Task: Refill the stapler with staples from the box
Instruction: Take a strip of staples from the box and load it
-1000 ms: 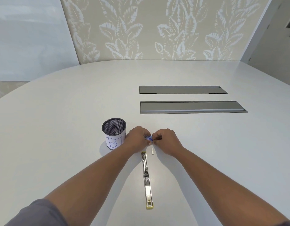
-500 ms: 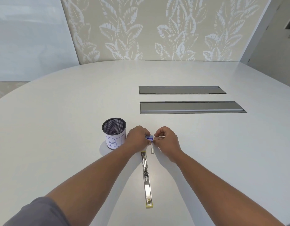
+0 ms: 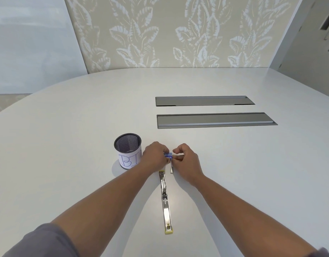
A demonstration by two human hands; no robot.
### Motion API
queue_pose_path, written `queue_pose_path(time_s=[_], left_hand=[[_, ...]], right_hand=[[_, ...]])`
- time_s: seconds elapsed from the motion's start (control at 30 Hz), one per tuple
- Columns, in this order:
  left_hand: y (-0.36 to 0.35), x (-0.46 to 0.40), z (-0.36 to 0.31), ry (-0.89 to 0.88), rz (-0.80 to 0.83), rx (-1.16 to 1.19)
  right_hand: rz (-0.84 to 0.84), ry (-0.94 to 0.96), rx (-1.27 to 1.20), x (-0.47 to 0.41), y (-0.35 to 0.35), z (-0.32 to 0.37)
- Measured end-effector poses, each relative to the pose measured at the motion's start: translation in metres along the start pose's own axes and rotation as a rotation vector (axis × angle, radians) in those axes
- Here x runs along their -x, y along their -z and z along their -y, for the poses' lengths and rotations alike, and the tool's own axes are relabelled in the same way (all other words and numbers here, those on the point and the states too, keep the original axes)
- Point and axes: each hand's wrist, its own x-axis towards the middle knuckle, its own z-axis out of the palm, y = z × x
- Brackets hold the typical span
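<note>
A small blue staple box (image 3: 168, 156) is held just above the white table (image 3: 67, 145), pinched in my left hand (image 3: 154, 154) from its left side. My right hand (image 3: 185, 158) grips the box's right end with thumb and fingers, and most of the box is hidden between the two hands. The stapler (image 3: 165, 201) lies opened out flat on the table below the hands, a long metal strip with a yellow end nearest me. A short strip of staples (image 3: 171, 169) lies on the table beside the stapler's far end, under my right hand.
A black mesh cup (image 3: 128, 150) with a paper label reading "BIN" stands just left of my left hand. Two long grey cable hatches (image 3: 215, 119) are set into the table further back. A leaf-patterned wall panel rises behind the table.
Half a second ago my right hand had drawn slightly right, with a pale sliver showing beside the box. Now it is back against the box's end. The stapler and the loose strip have not moved.
</note>
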Motion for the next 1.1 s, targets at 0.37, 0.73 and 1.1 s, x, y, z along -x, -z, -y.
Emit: queue_pose_path(time_s=[0.37, 0.73, 1.1], left_hand=[[-0.002, 0.003, 0.003, 0.043, -0.017, 0.082], [0.002, 0.018, 0.004, 0.013, 0.014, 0.129], [0.004, 0.054, 0.015, -0.005, -0.002, 0.136]], right_hand=[[-0.099, 0.033, 0.005, 0.003, -0.003, -0.001], [-0.025, 0.058, 0.058, 0.026, 0.004, -0.001], [0.075, 0.09, 0.2, 0.047, 0.007, 0.002]])
